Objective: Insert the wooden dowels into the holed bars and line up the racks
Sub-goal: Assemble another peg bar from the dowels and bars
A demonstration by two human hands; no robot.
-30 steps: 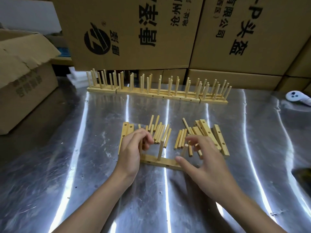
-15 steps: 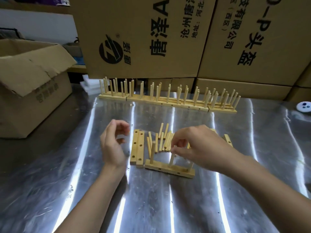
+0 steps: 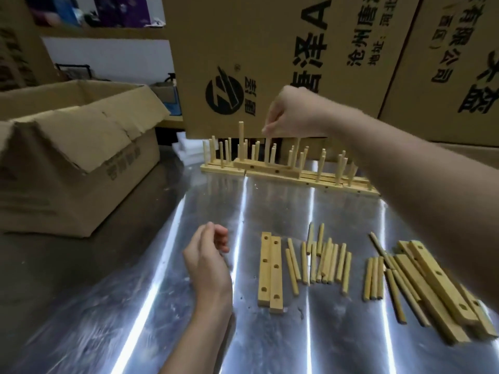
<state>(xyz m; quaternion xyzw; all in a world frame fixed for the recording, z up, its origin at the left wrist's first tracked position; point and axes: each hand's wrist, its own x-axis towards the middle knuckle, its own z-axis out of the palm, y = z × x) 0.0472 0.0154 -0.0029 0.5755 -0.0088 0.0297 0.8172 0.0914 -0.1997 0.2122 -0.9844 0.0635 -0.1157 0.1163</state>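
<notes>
Bench (image 3: 162,306): shiny steel, carrying all the parts; stock seemed to be kept near and finished work far.
Left grip (image 3: 208,255): hovered just above the bench beside the stock, fingers loosely curled on nothing, probably waiting to take the next piece.
Holed bars (image 3: 270,271): two lay flat and touching, holes up, just right of that hand, ready for filling.
Loose dowels (image 3: 321,261): lay in a rough fan beside those bars, within easy reach.
Right-hand pile (image 3: 432,287): more bars and dowels lay overlapped, apart from the fan.
Right grip (image 3: 291,114): was stretched out to the far edge, thumb and fingers pinching the top of the middle dowel, so the whole piece was steered by one peg.
New rack (image 3: 266,167): one bar with three upright dowels, at the left part of the row; whether it rested on the bench or hung just above could not be told.
Finished racks (image 3: 332,182): stood end to end along the far edge, below the cardboard boxes (image 3: 270,49), giving a line to match.
</notes>
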